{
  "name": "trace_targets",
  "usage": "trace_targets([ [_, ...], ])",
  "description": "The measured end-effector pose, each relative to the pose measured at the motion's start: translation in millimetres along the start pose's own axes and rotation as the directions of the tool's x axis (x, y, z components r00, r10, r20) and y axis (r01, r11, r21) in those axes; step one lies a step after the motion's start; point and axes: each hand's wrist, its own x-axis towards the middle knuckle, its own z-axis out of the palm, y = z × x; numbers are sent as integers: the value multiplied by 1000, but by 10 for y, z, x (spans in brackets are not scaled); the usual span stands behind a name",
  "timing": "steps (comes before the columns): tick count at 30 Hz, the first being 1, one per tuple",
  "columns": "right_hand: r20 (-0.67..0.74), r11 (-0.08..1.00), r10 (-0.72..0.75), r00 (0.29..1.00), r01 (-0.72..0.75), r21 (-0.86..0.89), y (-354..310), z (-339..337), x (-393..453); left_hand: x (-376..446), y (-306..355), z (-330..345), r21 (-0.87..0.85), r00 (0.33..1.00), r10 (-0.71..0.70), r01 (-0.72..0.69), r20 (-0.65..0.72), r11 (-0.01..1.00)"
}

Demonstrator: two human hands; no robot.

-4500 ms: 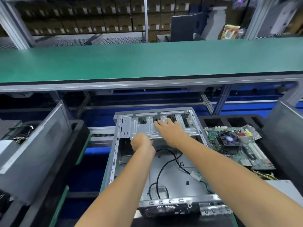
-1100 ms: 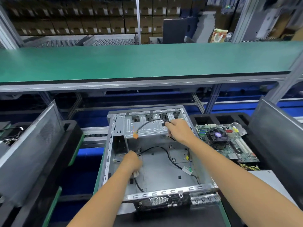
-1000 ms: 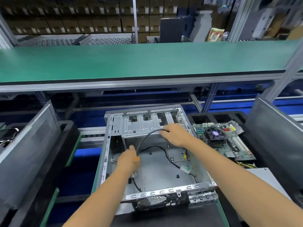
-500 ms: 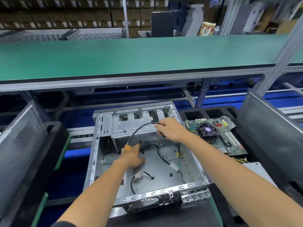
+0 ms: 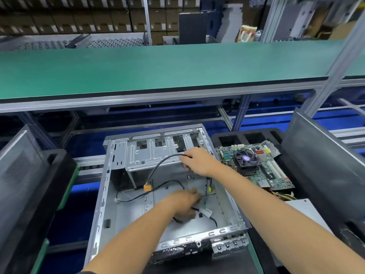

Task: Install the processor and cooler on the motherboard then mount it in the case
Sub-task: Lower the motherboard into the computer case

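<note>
- The right hand (image 5: 199, 161) is pinching a black cable (image 5: 158, 167) above the open case (image 5: 102, 194).
- The left hand (image 5: 184, 203) is reaching among wires on the case floor.
- The motherboard (image 5: 272, 173) is lying just right of the case.

Green shelf (image 5: 158, 70) — stacked cartons (image 5: 79, 18) behind

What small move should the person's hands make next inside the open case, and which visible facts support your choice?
Probably gather the loose cables toward the case wall. The right hand holds up the black cable with the orange connector, while the left hand reaches among other cables on the case floor. The motherboard, cooler fitted, waits in the tray beside the case and needs that floor clear.
</note>
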Motion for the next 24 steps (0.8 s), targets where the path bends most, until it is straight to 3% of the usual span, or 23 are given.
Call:
trace_targets([
  [2,-4,1000,-2,1000,2,4,18,3,3,-15,-65,33,-3,999,-48,48,20,999],
  [6,-1,1000,4,1000,-4,6,49,41,14,-154,-219,18,-209,991,-128,116,-48,971],
  [9,45,999,38,998,-37,-15,53,93,7,-273,-382,-95,-304,922,-350,290,-165,908],
  [11,77,996,51,996,-45,-78,47,123,-6,-392,-506,-146,-217,838,-486,441,-246,871],
  [13,125,987,67,990,-48,-150,30,144,-39,-531,-603,-135,-8,802,-542,559,-252,829],
  [16,217,976,110,970,-64,-207,-11,186,-68,-714,-748,31,259,803,-585,592,-112,763],
  [19,279,968,150,949,-84,-236,-42,262,-86,-855,-831,118,404,750,-651,563,118,722],
  [22,340,949,158,927,-48,-311,-48,402,-85,-923,-772,69,325,643,-629,539,437,777],
  [24,292,942,177,940,-76,-326,-43,520,4,-948,-702,-4,272,574,-564,517,593,812],
])
